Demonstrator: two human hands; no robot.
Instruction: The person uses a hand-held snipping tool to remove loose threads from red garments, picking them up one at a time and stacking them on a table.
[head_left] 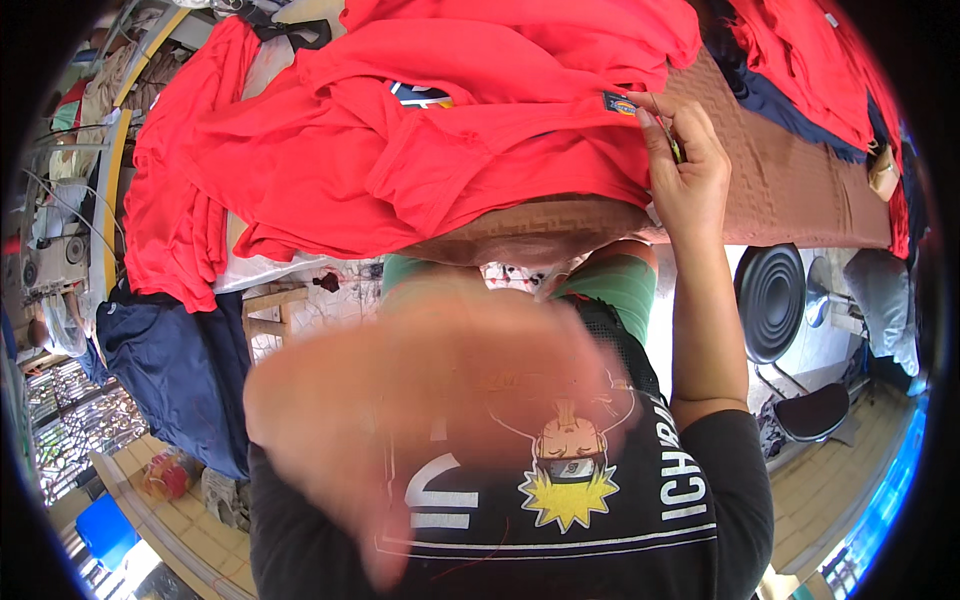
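A red shirt (420, 150) lies spread in folds over the table before me, with a small dark woven label (620, 104) on its edge. My right hand (690, 160) is closed at that label, thumb and fingers pinching the cloth beside it. Something slim and greenish-yellow (676, 150) shows between the fingers; its kind is mostly hidden. Smeared by motion, my left hand (430, 390) is raised in front of my chest, apart from the shirt. Its fingers are too blurred to read.
Brown patterned cloth (770, 170) covers the table. More red garments (810, 70) and dark blue cloth (745, 85) lie at the far right. Dark navy fabric (175, 370) hangs at the left. A round black stool (770, 305) stands to the right, near a dark seat (812, 412).
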